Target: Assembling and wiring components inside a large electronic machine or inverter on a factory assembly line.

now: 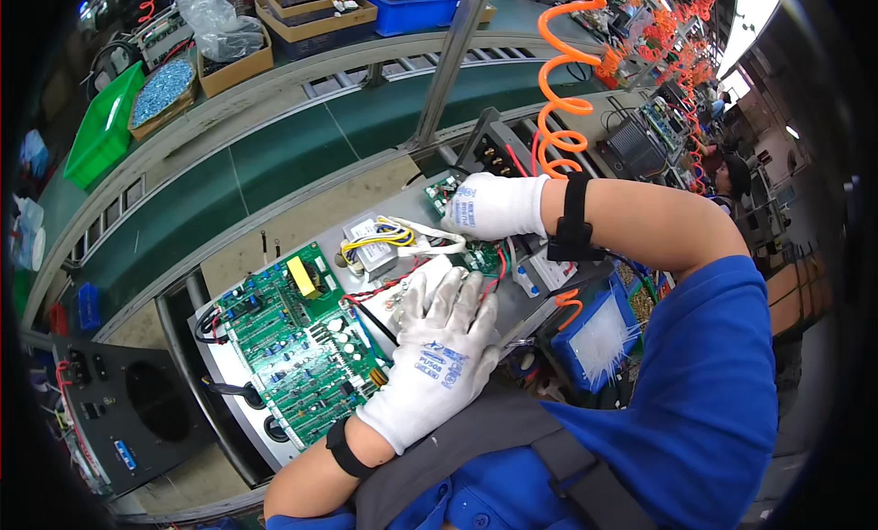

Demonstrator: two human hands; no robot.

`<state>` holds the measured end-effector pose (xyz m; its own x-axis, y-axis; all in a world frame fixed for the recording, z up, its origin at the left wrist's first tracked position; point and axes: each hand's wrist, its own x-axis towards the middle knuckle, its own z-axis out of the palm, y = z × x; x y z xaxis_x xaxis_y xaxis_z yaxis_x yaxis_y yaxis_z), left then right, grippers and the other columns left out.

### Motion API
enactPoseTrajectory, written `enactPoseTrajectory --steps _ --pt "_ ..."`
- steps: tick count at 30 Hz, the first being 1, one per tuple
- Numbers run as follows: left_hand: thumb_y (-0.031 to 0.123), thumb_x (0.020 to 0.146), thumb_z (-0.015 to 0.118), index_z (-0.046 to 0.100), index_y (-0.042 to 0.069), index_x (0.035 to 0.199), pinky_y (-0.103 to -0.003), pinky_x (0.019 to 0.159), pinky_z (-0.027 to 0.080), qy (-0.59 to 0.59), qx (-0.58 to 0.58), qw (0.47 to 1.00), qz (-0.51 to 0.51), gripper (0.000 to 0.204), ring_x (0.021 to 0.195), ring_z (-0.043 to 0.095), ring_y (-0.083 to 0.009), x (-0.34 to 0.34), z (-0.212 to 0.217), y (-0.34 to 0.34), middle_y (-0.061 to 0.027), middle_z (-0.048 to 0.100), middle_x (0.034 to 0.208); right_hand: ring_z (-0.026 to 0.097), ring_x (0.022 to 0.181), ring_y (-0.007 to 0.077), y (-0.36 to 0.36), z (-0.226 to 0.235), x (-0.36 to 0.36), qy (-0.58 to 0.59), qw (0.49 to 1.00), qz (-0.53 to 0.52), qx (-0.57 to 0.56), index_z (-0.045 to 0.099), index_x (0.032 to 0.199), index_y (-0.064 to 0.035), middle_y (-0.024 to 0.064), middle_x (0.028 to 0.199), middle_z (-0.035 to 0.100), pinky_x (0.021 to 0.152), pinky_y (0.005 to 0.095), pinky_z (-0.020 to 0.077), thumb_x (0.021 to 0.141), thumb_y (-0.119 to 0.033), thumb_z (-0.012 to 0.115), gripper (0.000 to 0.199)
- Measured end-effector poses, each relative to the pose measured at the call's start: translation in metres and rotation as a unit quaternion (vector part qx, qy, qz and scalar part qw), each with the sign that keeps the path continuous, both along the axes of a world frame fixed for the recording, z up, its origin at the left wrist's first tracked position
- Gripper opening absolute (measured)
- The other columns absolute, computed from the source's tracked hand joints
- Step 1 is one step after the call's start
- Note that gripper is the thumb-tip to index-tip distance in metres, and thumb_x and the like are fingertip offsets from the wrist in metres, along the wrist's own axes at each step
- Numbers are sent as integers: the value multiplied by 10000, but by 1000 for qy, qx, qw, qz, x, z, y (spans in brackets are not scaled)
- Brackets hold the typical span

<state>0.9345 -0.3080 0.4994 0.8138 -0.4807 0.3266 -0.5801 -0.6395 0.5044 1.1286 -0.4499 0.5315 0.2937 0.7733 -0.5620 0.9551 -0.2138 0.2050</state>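
Note:
My left hand (442, 354), in a white glove, lies with fingers stretched out over a white sheet (427, 278) and red wires on a grey metal chassis (389, 201). My right hand (494, 206), also gloved, is curled beside a small green circuit board (441, 193) at the chassis's far end; its fingertips and anything in them are hidden. Between and left of the hands sits a transformer (370, 251) with yellow and white wires. A large green circuit board (297, 347) with a yellow component fills the chassis's left part. Another small board (482, 256) shows below my right hand.
An orange coiled hose (555, 100) hangs beyond my right hand. A blue bin (594, 333) with white ties stands near my right elbow. A black fan panel (137, 402) is at left. Across the green conveyor (283, 155) stand a green bin (105, 128) and cardboard boxes (240, 68).

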Motion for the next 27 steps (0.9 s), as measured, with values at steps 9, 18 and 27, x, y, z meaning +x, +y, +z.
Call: enactPoseTrajectory --steps 9,18,27 --pt "268 802 617 504 56 1290 -578 1096 186 -63 30 997 14 543 1299 393 -387 -7 -2 -7 -220 457 1360 665 839 328 -8 5 -12 20 997 -61 29 672 965 -75 154 882 673 702 417 535 789 -145 620 196" --pt "256 809 618 519 79 1306 -570 1106 187 -51 48 997 30 536 1307 384 -383 -8 2 -9 -207 455 1374 675 814 318 1 -1 -4 -15 999 -1 -36 686 880 -47 138 852 683 686 406 531 803 -117 587 144" --pt "252 797 615 520 71 1302 -573 1111 176 -39 4 999 19 545 1305 397 -377 -6 -3 -6 -201 459 1373 676 762 311 1 0 -5 0 999 18 -42 671 837 -56 147 795 673 623 416 533 760 -137 617 124"
